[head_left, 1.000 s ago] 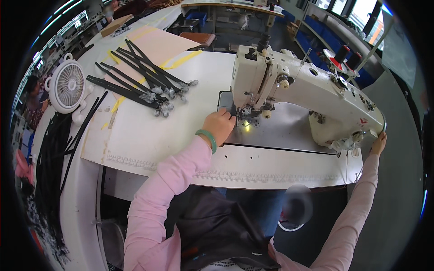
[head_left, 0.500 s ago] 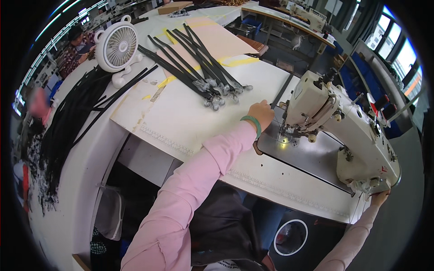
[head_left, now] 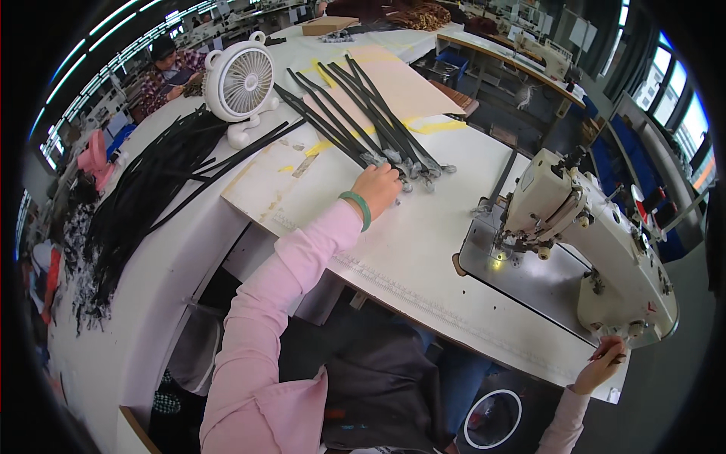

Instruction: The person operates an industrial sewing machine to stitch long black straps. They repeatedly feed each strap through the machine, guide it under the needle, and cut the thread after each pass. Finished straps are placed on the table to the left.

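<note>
Several black straps [head_left: 364, 125] lie fanned out on the white table, their near ends bunched in clear plastic wrapping [head_left: 412, 168]. My left hand [head_left: 376, 188], wearing a green band at the wrist, is at the left side of these wrapped ends. Its fingers curl closed round the end of a strap; the fingertips are partly hidden. One separate black strap [head_left: 504, 175] rests behind the needle area of the white sewing machine [head_left: 556, 200]. At the machine's right end, my right hand [head_left: 603, 366] is closed on a small dark reddish thing I cannot make out.
A white fan [head_left: 240, 82] stands at the left, beside a heap of black straps [head_left: 151, 178] hanging over the table edge. A pale pink sheet [head_left: 401, 87] lies under the straps' far ends. Another person [head_left: 170, 72] sits at the far left. A white ring-shaped object [head_left: 493, 418] is below the table.
My left hand has moved left from beside the machine to the wrapped strap ends, leaving one strap by the machine. My right hand has come down slightly from the machine's end. The view has shifted.
</note>
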A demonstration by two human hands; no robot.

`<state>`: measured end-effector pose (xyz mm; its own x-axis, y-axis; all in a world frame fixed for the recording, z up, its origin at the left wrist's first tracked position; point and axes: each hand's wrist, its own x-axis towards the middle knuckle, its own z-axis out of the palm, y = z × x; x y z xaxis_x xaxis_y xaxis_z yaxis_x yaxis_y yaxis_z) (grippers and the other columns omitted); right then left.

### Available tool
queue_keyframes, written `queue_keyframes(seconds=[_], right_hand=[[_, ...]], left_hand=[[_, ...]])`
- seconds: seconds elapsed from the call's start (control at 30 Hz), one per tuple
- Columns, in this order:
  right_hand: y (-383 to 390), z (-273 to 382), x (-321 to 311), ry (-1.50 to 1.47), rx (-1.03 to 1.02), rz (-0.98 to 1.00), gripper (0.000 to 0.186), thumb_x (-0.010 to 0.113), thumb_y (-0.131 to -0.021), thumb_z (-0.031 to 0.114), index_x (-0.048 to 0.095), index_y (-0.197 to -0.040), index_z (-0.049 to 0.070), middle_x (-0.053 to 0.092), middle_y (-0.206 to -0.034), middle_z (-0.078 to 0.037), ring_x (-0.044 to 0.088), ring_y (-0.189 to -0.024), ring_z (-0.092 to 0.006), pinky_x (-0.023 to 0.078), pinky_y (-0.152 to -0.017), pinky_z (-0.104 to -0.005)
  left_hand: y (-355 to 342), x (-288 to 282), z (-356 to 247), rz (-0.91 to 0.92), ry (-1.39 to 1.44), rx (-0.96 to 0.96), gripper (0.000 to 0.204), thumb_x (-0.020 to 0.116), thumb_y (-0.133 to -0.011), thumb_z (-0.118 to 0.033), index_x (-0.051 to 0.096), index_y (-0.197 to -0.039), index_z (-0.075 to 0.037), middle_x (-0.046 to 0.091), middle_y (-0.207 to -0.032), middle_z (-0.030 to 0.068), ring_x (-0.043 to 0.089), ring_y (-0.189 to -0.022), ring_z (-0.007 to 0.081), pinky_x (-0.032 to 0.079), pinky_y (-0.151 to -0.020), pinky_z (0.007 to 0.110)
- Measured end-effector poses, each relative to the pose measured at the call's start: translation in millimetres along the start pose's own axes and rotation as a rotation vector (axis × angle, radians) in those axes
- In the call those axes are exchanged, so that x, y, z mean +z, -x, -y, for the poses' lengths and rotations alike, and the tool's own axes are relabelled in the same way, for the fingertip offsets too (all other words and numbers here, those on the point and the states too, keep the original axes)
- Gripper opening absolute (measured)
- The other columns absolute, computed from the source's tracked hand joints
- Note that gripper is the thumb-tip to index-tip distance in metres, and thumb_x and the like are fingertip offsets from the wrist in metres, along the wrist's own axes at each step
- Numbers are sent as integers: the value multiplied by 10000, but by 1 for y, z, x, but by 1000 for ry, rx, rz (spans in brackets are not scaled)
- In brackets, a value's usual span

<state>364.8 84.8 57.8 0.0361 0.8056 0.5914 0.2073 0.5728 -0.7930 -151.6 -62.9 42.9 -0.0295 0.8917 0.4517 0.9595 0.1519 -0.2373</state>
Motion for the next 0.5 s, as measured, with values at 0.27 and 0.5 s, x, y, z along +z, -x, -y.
queue_keyframes(seconds=[0.27, 0.5], right_hand=[[113, 88, 120, -360, 19, 807, 408, 335, -956, 310, 475, -1189, 6, 548, -964, -122, 499, -551, -107, 384, -513, -218], [177, 75, 127, -1124, 786, 1262, 382, 441, -923, 325, 454, -1107, -9, 585, -920, -116, 510, -632, -108, 369, -560, -213]], left_hand=[[22, -103, -126, 44, 986, 466, 180, 582, -661, -34, 526, -832, -43, 511, -788, 75, 531, -765, 238, 457, -639, 312], [-21, -108, -125, 779, 1896, 329, 180, 655, -755, -20, 603, -925, 7, 629, -786, 62, 570, -564, 87, 453, -492, 211]])
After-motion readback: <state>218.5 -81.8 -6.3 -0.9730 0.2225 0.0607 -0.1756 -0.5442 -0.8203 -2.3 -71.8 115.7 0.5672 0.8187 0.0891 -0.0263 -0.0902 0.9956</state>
